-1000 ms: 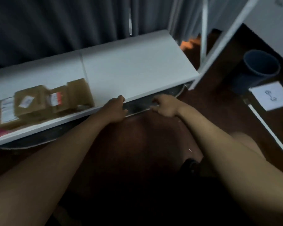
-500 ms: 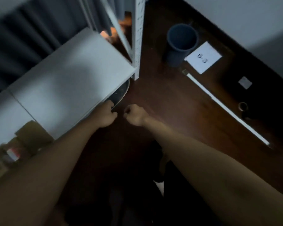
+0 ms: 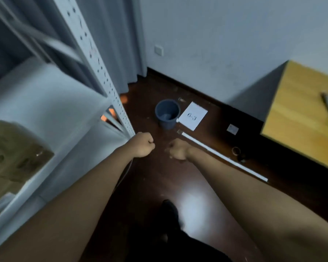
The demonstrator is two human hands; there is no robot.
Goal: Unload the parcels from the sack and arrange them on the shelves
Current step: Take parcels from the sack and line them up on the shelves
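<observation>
My left hand (image 3: pixel 143 147) and my right hand (image 3: pixel 178 151) are both curled into fists over the dark floor, a short gap between them, holding nothing I can see. The white shelf board (image 3: pixel 55 103) lies to the left, with the perforated metal upright (image 3: pixel 102 72) at its corner, just left of my left hand. A brown cardboard parcel (image 3: pixel 13 154) sits blurred on the shelf at the far left. No sack shows in the view.
A blue bucket (image 3: pixel 167 114) stands on the floor beside a white paper sheet marked 6-3 (image 3: pixel 193 115). A long white strip (image 3: pixel 223 157) lies on the floor. A yellow wooden table (image 3: pixel 301 118) is at the right. My dark shoe (image 3: pixel 169 210) is below.
The view swung right, away from the shelf with parcels toward the floor and wall. Both hands came off the shelf's front edge and now hang as fists over the floor.
</observation>
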